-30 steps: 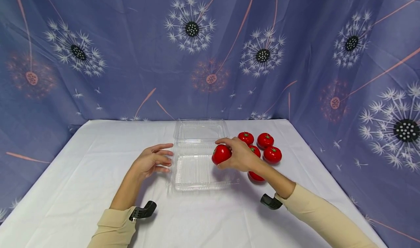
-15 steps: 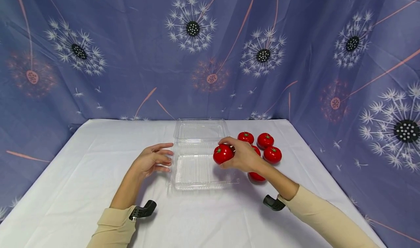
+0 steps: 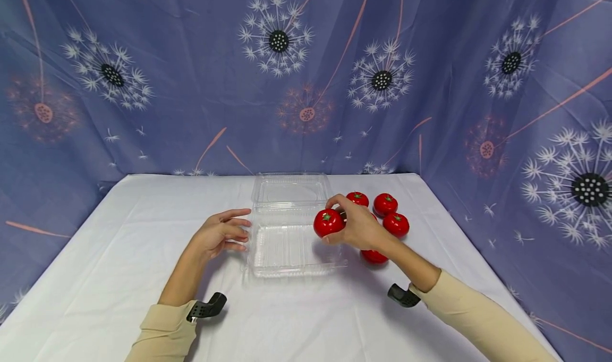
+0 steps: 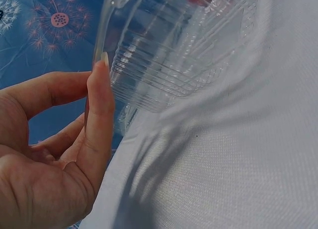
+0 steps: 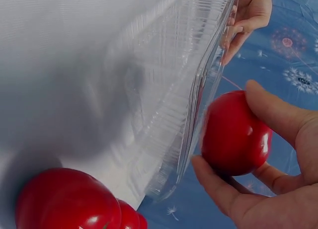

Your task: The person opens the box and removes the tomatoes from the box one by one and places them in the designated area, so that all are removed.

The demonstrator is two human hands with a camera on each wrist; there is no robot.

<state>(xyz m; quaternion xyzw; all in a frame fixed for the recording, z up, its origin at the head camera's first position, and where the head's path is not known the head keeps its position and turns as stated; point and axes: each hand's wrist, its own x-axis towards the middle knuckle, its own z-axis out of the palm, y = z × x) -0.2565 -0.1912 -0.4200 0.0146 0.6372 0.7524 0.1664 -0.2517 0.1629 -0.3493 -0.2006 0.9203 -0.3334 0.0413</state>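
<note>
My right hand (image 3: 356, 224) grips a glossy red tomato (image 3: 328, 222) with a green top, thumb and fingers around its sides. The tomato hangs over the right part of a clear plastic clamshell box (image 3: 282, 269), which lies with its lid (image 3: 291, 189) folded back. In the right wrist view, the held tomato (image 5: 236, 134) is close beside the box's rim. At the box's left side is my left hand (image 3: 217, 234), its fingers loosely extended. In the left wrist view, fingertips (image 4: 101, 85) touch the box's rim (image 4: 102, 40).
Several more red tomatoes (image 3: 396, 225) stand on the white-clothed table (image 3: 296, 319), to the right of the box and partly behind my right hand. A blue curtain (image 3: 201, 85) printed with dandelions hangs behind and along the sides.
My right hand has drawn slightly to the right with the tomato, which has turned so its green top faces more upward. My left hand has stayed at the box's side.
</note>
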